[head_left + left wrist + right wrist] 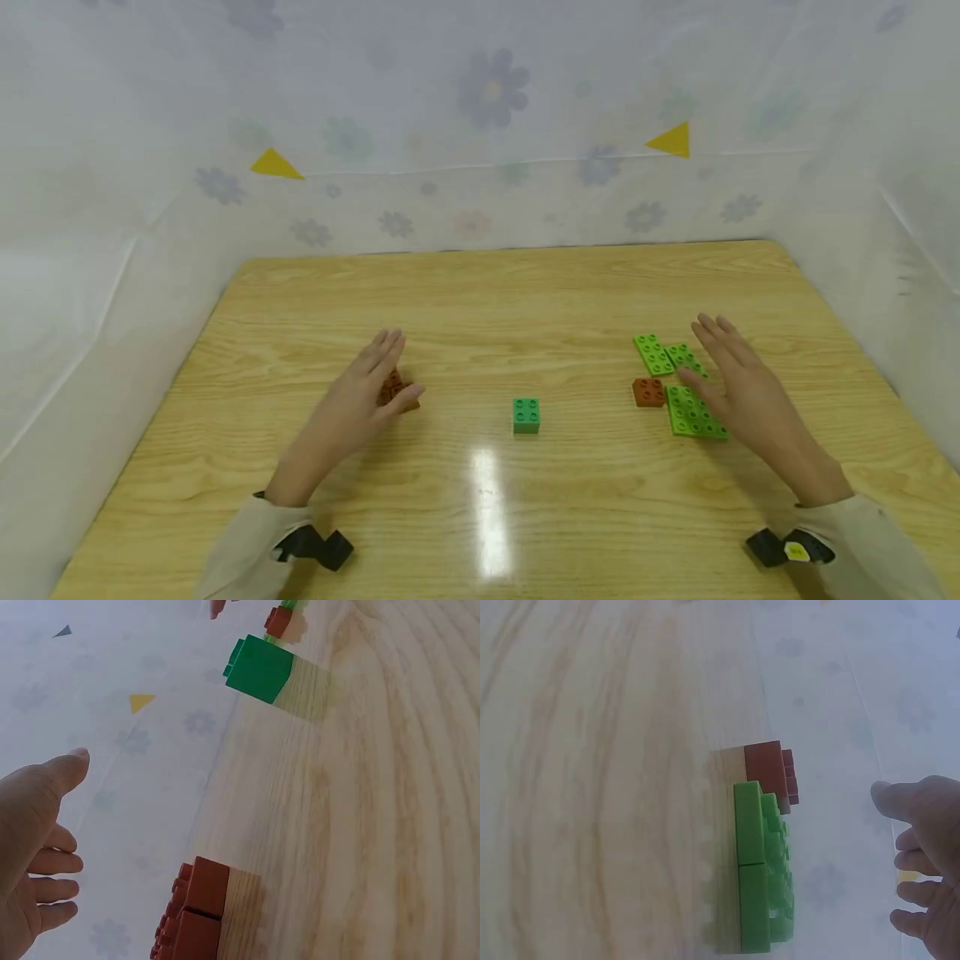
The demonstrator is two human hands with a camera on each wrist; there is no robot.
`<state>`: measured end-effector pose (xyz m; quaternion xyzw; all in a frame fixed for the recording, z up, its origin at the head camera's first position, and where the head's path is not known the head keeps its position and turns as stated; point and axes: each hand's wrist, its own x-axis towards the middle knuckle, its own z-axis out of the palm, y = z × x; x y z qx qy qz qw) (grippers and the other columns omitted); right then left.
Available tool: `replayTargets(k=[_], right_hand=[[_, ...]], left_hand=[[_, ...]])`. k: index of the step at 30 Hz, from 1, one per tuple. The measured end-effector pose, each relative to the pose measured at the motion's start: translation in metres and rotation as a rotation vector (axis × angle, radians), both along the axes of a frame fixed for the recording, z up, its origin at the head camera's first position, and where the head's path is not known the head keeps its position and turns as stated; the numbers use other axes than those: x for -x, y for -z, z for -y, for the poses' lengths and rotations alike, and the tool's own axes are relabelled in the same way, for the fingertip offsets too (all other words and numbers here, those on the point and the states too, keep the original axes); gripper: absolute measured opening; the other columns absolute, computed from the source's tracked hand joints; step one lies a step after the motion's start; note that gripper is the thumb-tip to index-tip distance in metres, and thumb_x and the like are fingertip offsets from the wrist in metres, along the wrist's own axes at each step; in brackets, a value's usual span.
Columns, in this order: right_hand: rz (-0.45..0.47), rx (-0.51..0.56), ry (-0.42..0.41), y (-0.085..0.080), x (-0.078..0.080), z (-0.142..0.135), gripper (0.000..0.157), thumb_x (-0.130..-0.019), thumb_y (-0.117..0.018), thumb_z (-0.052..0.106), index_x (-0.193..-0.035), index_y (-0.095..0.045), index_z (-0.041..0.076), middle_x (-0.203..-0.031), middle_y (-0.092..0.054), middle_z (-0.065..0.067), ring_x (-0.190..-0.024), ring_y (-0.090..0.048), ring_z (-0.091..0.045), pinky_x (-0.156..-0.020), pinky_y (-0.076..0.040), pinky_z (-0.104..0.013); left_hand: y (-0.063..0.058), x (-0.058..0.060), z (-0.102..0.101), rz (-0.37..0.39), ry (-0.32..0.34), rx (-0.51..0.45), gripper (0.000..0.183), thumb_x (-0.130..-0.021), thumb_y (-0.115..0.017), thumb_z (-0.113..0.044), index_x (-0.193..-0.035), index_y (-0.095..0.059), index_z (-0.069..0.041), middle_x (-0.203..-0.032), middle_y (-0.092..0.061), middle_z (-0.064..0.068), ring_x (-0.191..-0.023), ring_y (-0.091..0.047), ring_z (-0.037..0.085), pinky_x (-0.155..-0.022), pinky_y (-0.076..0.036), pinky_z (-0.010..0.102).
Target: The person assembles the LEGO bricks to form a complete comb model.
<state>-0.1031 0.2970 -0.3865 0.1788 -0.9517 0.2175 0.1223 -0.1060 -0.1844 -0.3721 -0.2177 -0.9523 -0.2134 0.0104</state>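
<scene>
My left hand (348, 412) hovers over a small group of reddish-brown toy building bricks (199, 922), partly hiding them in the head view. Its fingers are straight, the thumb is spread, and nothing is held. On the right, my right hand (757, 408) is likewise outstretched and holds nothing. Below it lie lime-green building bricks (690, 414), low and flat in the head view, partly covered by the hand. A single reddish-brown brick (648, 392) sits at their left side. Between the hands, a dark green square brick (526, 416) stands studs up.
The bricks all rest on a wood-grain table (420, 308). White flower-printed sheeting (427, 100) encloses its back and sides, with two yellow triangles (671, 140) on the back. Each wrist wears a black strap (311, 546) with a small black block.
</scene>
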Motion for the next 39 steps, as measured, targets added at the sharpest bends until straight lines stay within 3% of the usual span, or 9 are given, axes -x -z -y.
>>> replayTargets(k=[6,11,17,27,39], right_hand=[[-0.093,-0.014,-0.052,0.004,0.0,0.004,0.068,-0.092,-0.068,0.018,-0.147,-0.034,-0.002,-0.151,-0.032,-0.024,-0.143,-0.022,-0.035,-0.099,-0.035,-0.065],[-0.069,-0.016,-0.063,0.007,0.0,0.007,0.066,-0.09,-0.07,0.019,-0.145,-0.04,0.0,-0.147,-0.038,-0.024,-0.14,-0.029,-0.036,-0.092,-0.041,-0.065],[-0.078,-0.048,-0.091,0.01,-0.001,0.011,0.063,-0.084,-0.075,0.017,-0.137,-0.049,-0.005,-0.14,-0.046,-0.026,-0.128,-0.043,-0.043,-0.088,-0.046,-0.063],[-0.152,-0.057,-0.186,0.017,0.001,0.017,0.059,-0.067,-0.083,0.002,-0.121,-0.061,-0.01,-0.126,-0.058,-0.025,-0.111,-0.057,-0.043,-0.083,-0.052,-0.054],[-0.077,-0.083,-0.186,0.019,-0.001,0.022,0.054,-0.072,-0.082,0.003,-0.12,-0.062,-0.01,-0.119,-0.062,-0.026,-0.104,-0.061,-0.044,-0.081,-0.055,-0.054]], left_hand=[[0.004,-0.001,-0.014,-0.081,0.085,-0.054,0.073,-0.096,-0.058,-0.043,-0.15,-0.029,-0.003,-0.156,-0.027,0.014,-0.143,-0.027,0.028,-0.108,-0.037,0.05],[0.009,0.0,-0.028,-0.15,0.165,-0.064,0.071,-0.095,-0.059,-0.043,-0.147,-0.036,0.001,-0.15,-0.036,0.019,-0.138,-0.036,0.031,-0.104,-0.043,0.048],[0.017,0.001,-0.045,-0.21,0.247,-0.09,0.069,-0.094,-0.059,-0.044,-0.143,-0.042,0.002,-0.146,-0.042,0.021,-0.136,-0.039,0.032,-0.107,-0.041,0.046],[0.024,-0.003,-0.076,-0.03,0.32,-0.11,0.066,-0.095,-0.059,-0.043,-0.143,-0.044,0.0,-0.148,-0.041,0.017,-0.137,-0.039,0.027,-0.11,-0.037,0.041],[0.041,-0.005,-0.093,-0.008,0.37,-0.125,0.063,-0.095,-0.06,-0.039,-0.14,-0.046,0.002,-0.145,-0.045,0.017,-0.133,-0.044,0.027,-0.11,-0.037,0.038]])
